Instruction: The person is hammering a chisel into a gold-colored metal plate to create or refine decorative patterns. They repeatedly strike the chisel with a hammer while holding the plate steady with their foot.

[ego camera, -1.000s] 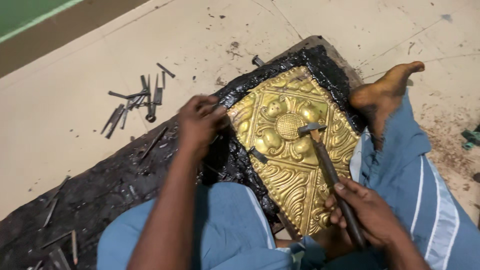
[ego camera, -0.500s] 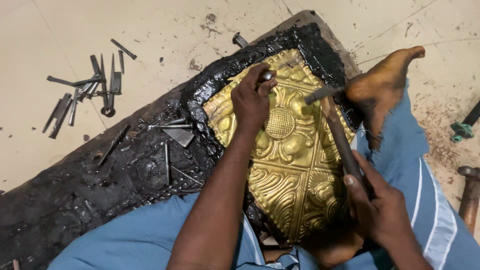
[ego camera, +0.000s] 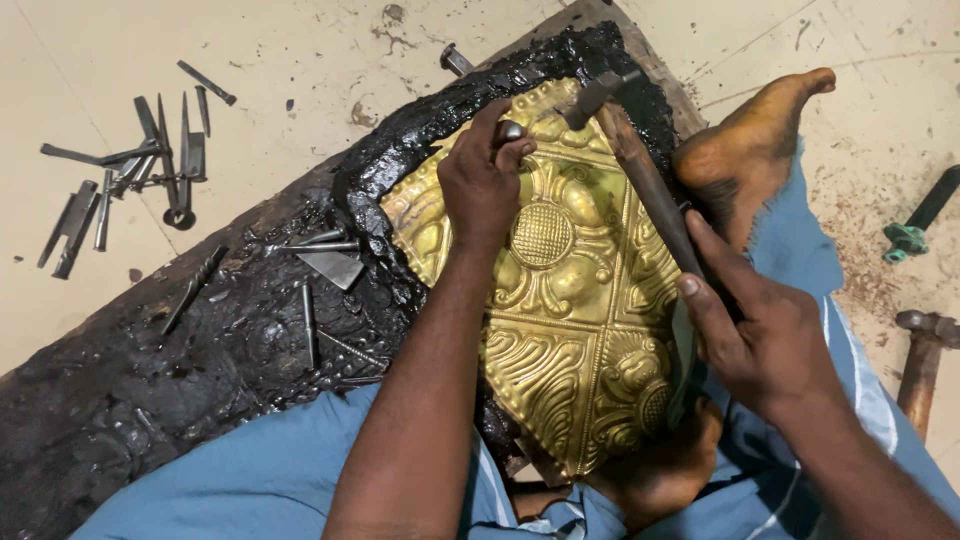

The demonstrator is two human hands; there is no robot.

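An embossed golden metal sheet (ego camera: pixel 570 310) lies set in black pitch (ego camera: pixel 250 340) on a wooden board. My left hand (ego camera: pixel 480 180) rests on the sheet's upper part and grips a small steel punch (ego camera: pixel 510 130) upright against it. My right hand (ego camera: pixel 760 330) is closed around the wooden handle of a hammer (ego camera: pixel 640 170), whose metal head hovers just right of the punch top, over the sheet's upper edge. My bare foot (ego camera: pixel 750 150) sits beside the sheet on the right, and my blue trousers cover the lower part of the view.
Several steel punches and chisels (ego camera: pixel 130 180) lie scattered on the pale floor at upper left. A few more tools (ego camera: pixel 320 260) rest on the pitch left of the sheet. A second hammer (ego camera: pixel 925 360) and a green-tipped tool (ego camera: pixel 915 225) lie on the floor at right.
My left hand moved from the pitch onto the upper sheet with the punch. The hammer swung up toward the punch, and the view moved closer.
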